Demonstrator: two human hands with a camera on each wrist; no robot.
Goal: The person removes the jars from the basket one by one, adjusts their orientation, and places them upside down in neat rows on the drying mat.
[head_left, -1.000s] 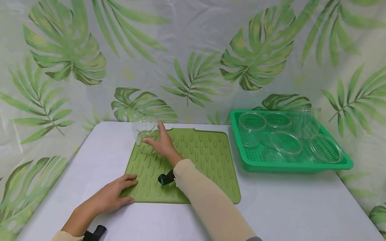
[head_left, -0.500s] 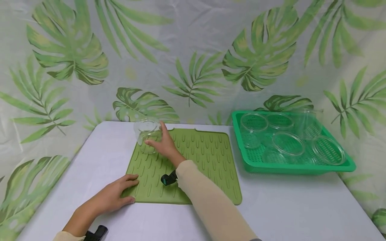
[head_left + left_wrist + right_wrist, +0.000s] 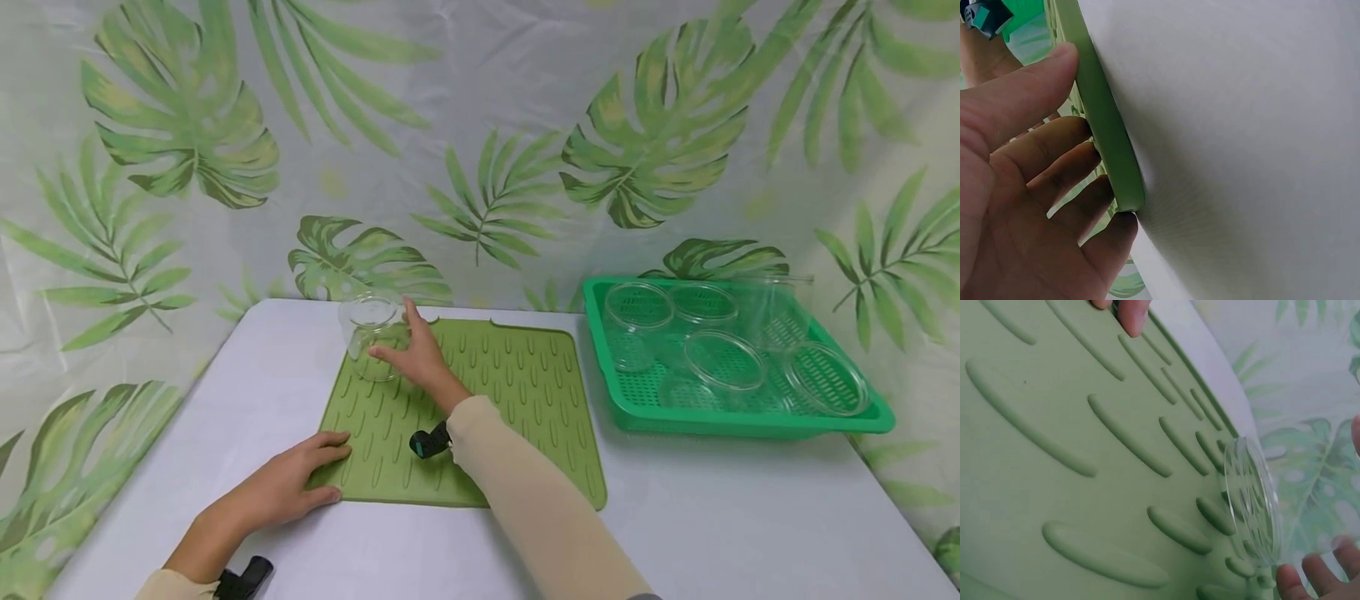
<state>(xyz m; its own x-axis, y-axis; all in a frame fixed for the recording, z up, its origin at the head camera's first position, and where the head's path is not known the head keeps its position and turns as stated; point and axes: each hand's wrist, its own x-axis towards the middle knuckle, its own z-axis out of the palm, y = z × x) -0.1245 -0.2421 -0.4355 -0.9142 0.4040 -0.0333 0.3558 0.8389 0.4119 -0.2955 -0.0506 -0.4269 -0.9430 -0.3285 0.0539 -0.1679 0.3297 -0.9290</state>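
In the head view, my right hand (image 3: 420, 354) reaches across the green ribbed mat (image 3: 517, 400) and holds a clear cup (image 3: 372, 315) at the mat's far left corner. The cup looks bottom-up, with what seems a handle on its left side. Thumb and index finger curve around its right side. The right wrist view shows the cup's round rim (image 3: 1250, 500) at the mat, with fingertips (image 3: 1291, 584) close by. My left hand (image 3: 288, 483) rests at the mat's near left corner. Its thumb (image 3: 1054, 72) and spread fingertips touch the mat's edge in the left wrist view.
A green perforated basket (image 3: 750, 423) stands right of the mat and holds several clear cups, among them a round-rimmed one (image 3: 726, 360) and a tall one (image 3: 776, 312). A white cloth (image 3: 712, 517) covers the table. Leaf-patterned fabric (image 3: 510, 100) hangs behind.
The whole head view has drifted slightly, with everything sitting a little further right. Both hands and the cup keep about the same places on the mat.
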